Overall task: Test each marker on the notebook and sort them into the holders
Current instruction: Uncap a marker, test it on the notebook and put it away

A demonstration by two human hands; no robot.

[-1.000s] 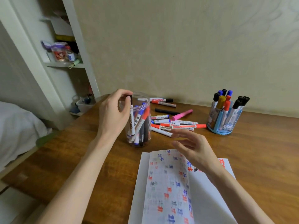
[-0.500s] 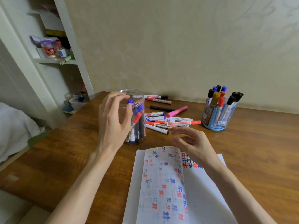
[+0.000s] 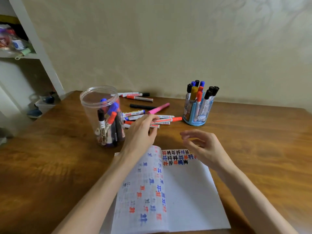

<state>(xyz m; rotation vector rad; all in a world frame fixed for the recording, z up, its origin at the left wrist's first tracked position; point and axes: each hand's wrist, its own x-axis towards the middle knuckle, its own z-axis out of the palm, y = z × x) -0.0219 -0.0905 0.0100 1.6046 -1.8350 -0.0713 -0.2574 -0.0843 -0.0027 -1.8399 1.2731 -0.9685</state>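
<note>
An open notebook (image 3: 185, 191) with red, blue and black test marks lies in front of me. My left hand (image 3: 141, 132) reaches over its top edge into a pile of loose markers (image 3: 135, 114); its fingertips touch the white barrel of a red-capped marker (image 3: 168, 119) that lies on the table. My right hand (image 3: 204, 146) hovers over the notebook's upper right, fingers loosely curled, holding nothing. A clear plastic jar (image 3: 94, 98) with several markers stands to the left. A blue holder (image 3: 198, 116) with several markers stands at the back right.
The wooden table (image 3: 253, 141) runs up to a beige wall. A white shelf unit (image 3: 35, 43) with small bottles and packets stands beyond the table's left corner, and a low bin (image 3: 43, 105) sits on the floor there.
My left hand has let go of the clear jar and moved right to the loose markers. The right hand stays over the notebook. My view has shifted to the right.
</note>
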